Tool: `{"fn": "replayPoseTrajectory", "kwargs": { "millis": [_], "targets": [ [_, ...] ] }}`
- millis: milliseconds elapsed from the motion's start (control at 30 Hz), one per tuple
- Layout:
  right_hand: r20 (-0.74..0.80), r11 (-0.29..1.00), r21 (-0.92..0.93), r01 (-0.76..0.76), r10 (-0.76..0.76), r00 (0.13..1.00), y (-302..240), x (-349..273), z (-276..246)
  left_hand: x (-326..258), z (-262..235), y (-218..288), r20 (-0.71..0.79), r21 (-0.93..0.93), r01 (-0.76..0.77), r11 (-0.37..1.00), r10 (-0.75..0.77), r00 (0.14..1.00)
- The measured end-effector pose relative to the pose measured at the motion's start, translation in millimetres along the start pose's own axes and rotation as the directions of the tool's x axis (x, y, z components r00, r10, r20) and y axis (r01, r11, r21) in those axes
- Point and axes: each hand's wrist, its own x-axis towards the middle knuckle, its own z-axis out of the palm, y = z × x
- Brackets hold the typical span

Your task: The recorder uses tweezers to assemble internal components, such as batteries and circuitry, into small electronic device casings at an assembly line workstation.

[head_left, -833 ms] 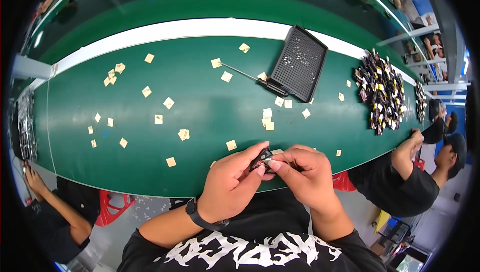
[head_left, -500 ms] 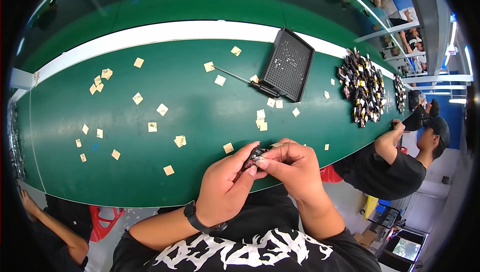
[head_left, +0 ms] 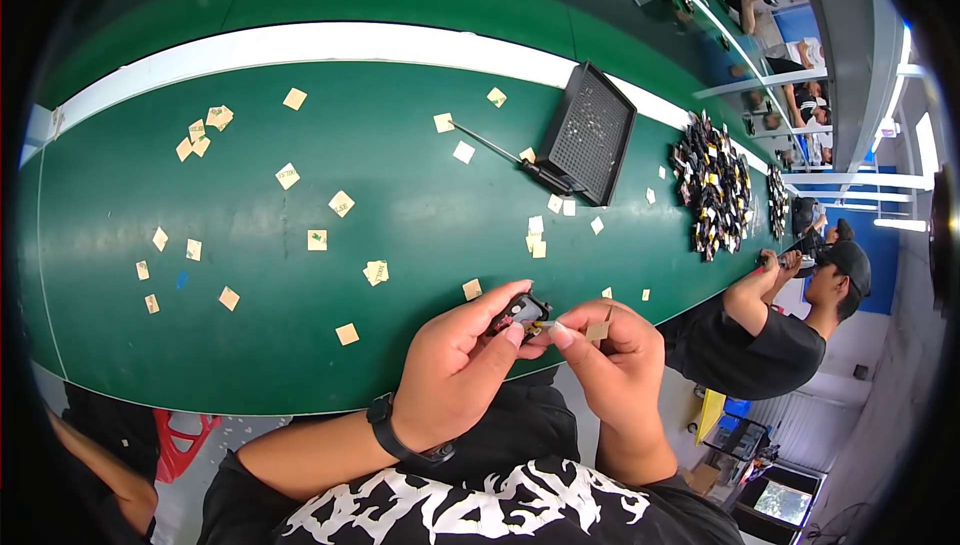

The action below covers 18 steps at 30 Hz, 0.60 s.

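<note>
Just beyond the table's near edge, my left hand [head_left: 450, 365] is closed around a small black plastic casing [head_left: 524, 309]. The casing's open side faces up, showing a grey inside and some reddish and yellow parts by my thumb. My right hand [head_left: 622, 357] is beside it, thumb and fingers pinched together on a small pale piece [head_left: 546, 324] at the casing's right side. Whether that piece is joined to the casing I cannot tell. A tan paper square [head_left: 599, 330] sticks out between the fingers of the same hand.
Tan paper squares [head_left: 317, 240] lie scattered on the green table [head_left: 250, 345]. Farther off are a black perforated tray [head_left: 590, 135] and a screwdriver [head_left: 490, 146]. A heap of small black devices [head_left: 712, 190] lies to the right, near a seated co-worker [head_left: 765, 330]. Another person's arm [head_left: 105, 465] is at lower left.
My right hand has drawn a little to the right, away from the casing, with the pale piece in its pinch. More of the casing's inside now shows. The whole view has shifted slightly.
</note>
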Motion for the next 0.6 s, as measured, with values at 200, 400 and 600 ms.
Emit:
{"fn": "replayPoseTrajectory", "kwargs": {
  "millis": [200,400,600],
  "targets": [
    [0.065,0.995,-0.095,0.035,-0.029,0.997,-5.9,-3.7,-0.4,0.3,-3.0,-0.1,-0.002,0.03,0.026,0.999,-0.026,1.0],
    [0.08,0.947,-0.221,0.232,-0.219,0.972,-14.0,1.5,7.4,1.8,-1.5,3.3,-0.017,0.022,0.075,0.997,-0.075,0.997],
    [0.024,0.899,-0.254,0.356,-0.362,0.932,8.3,5.4,10.7,3.1,-0.7,4.9,-0.007,0.011,0.123,0.992,-0.123,0.992]
  ]
}}
